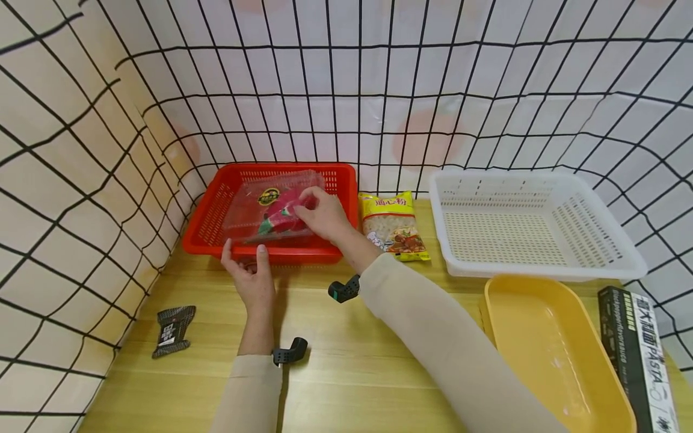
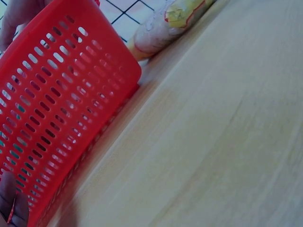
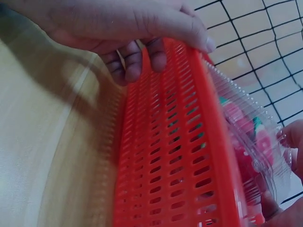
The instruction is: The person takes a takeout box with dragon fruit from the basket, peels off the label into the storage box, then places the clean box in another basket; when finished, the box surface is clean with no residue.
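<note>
A clear plastic clamshell box (image 1: pixel 246 207) with a black-and-gold label lies tilted in the red basket (image 1: pixel 349 198); inside is something pink and green (image 1: pixel 284 213). My right hand (image 1: pixel 327 216) reaches over the basket and pinches the box at its right part; the right wrist view shows its fingers (image 3: pixel 296 146) at the box's plastic edge. My left hand (image 1: pixel 251 279) is at the front of the basket. In the right wrist view its thumb lies on the basket's rim, with the other fingers curled outside against the slotted wall.
A yellow pasta bag (image 1: pixel 392 222) stands right of the red basket. Farther right are a white basket (image 1: pixel 452 267), a yellow tray (image 1: pixel 533 319) and a black pasta box (image 1: pixel 630 355). At left lies a small black packet (image 1: pixel 174 331). Black wire mesh (image 1: pixel 330 96) borders the table.
</note>
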Action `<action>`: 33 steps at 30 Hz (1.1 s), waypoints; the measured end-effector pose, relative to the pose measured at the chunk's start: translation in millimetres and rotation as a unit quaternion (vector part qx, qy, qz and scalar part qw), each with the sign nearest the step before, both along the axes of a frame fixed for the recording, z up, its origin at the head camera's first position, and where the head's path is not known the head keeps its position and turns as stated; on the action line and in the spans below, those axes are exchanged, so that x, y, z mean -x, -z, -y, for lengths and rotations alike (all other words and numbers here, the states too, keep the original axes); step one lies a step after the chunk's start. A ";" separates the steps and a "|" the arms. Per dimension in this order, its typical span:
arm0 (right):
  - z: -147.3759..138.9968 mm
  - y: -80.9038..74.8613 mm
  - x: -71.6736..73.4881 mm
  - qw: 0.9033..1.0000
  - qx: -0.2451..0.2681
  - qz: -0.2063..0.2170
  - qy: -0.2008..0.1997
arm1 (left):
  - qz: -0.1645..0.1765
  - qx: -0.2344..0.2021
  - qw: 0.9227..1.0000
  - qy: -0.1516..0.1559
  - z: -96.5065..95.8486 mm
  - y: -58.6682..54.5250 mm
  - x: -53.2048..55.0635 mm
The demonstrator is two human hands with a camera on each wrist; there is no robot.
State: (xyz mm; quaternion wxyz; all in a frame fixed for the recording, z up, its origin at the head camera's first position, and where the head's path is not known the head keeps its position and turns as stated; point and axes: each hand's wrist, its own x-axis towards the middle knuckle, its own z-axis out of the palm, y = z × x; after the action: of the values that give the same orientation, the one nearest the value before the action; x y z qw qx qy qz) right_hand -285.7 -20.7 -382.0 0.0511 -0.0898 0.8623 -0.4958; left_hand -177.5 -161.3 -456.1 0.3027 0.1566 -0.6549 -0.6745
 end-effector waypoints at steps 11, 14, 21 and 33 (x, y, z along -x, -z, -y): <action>-9.9 -16.0 -11.6 0.999 0.002 -0.001 0.044 | 0.003 -0.002 1.000 0.004 0.8 -0.8 -0.9; -14.2 -20.4 -15.4 0.998 0.017 -0.001 0.056 | 0.002 -0.002 1.000 0.005 4.2 7.0 3.7; -23.2 -26.7 -26.2 0.992 0.084 -0.036 0.090 | -0.001 0.002 1.000 0.001 11.3 26.8 12.5; -38.7 -18.6 -58.5 0.963 0.231 -0.043 0.131 | 0.005 0.007 1.000 -0.010 11.7 29.5 13.7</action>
State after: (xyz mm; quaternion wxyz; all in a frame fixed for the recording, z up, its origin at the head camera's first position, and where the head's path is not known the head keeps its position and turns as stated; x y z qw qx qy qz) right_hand -227.3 18.1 -363.4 -0.0735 -0.0071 0.7300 -0.6794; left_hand -191.2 -173.0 -485.6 0.3075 0.1646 -0.6595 -0.6659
